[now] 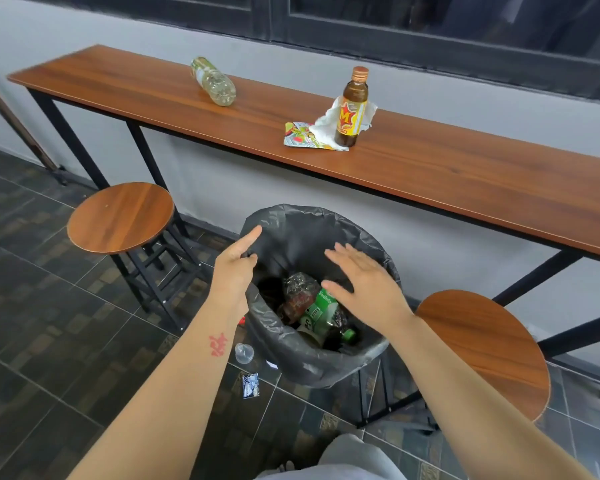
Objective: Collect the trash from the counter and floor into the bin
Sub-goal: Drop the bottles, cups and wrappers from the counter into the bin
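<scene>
A bin lined with a black bag (326,362) stands on the floor below the wooden counter (465,174). Inside it lie crushed plastic bottles (317,308). My left hand (236,263) pinches the bag's left rim, index finger pointing up. My right hand (364,284) hovers flat and empty over the bin's mouth. On the counter lie a clear plastic bottle (215,82) on its side, an upright brown glass bottle (352,107), a crumpled white tissue (326,128) and a colourful wrapper (300,135). On the floor left of the bin sit a small clear plastic cap (244,353) and a blue wrapper (250,385).
A round wooden stool (120,218) stands left of the bin, another (489,351) to its right. The grey wall and dark window frame run behind the counter. The floor is dark tile (49,323).
</scene>
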The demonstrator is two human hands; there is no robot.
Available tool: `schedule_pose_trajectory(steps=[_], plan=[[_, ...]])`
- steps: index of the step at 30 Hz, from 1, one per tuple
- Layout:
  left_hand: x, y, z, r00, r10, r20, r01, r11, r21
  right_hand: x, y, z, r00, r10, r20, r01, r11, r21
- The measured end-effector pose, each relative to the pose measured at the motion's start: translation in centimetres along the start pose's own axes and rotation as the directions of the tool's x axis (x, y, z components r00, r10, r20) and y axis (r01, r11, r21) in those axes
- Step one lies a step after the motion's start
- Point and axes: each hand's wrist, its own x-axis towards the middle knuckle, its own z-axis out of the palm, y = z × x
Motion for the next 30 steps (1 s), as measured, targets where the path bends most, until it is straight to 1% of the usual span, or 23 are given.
schedule_pose_trajectory(steps=[2, 5, 9, 11, 14, 19, 22, 26, 28, 30], plan=[[0.3, -0.1, -0.4, 1.0, -0.011, 0.002, 0.011, 1.0, -0.023, 1.2, -0.4, -1.1, 0.989, 0.007, -0.151, -0.003, 1.0, 0.023], [1.5, -0.4, -0.9, 0.999, -0.033, -0.009, 0.032, 0.998, -0.049, 3.9, -0.4, -3.1, 0.934, 0.062, -0.351, -0.026, 0.994, 0.106], [3.5, -0.4, -0.9, 0.998, -0.058, -0.028, 0.056, 0.995, -0.08, 8.6, 0.6, -5.3, 0.867, 0.148, -0.476, -0.08, 0.984, 0.16], [4.4, 0.0, -0.6, 0.996, -0.07, -0.053, 0.064, 0.992, -0.11, 11.1, 1.3, -6.1, 0.824, 0.207, -0.527, -0.104, 0.97, 0.218], [6.1, 0.7, -0.2, 0.995, -0.076, -0.068, 0.067, 0.989, -0.13, 14.8, 2.3, -7.3, 0.779, 0.3, -0.55, -0.134, 0.937, 0.321], [8.9, 1.2, 0.6, 0.994, -0.07, -0.088, 0.054, 0.984, -0.167, 20.6, 4.3, -8.4, 0.742, 0.385, -0.548, -0.194, 0.907, 0.374], [10.0, 1.3, 1.0, 0.989, -0.082, -0.121, 0.061, 0.983, -0.172, 23.1, 5.4, -8.3, 0.754, 0.42, -0.506, -0.236, 0.891, 0.389], [10.7, 1.5, 1.1, 0.988, -0.088, -0.13, 0.064, 0.982, -0.177, 25.0, 6.2, -8.1, 0.768, 0.372, -0.521, -0.158, 0.899, 0.408], [11.0, 1.6, 1.2, 0.988, -0.09, -0.128, 0.066, 0.981, -0.183, 25.6, 6.2, -8.0, 0.767, 0.371, -0.523, -0.127, 0.888, 0.443], [11.3, 1.8, 1.1, 0.987, -0.097, -0.13, 0.072, 0.98, -0.184, 26.2, 6.1, -7.9, 0.774, 0.388, -0.501, -0.129, 0.87, 0.475]])
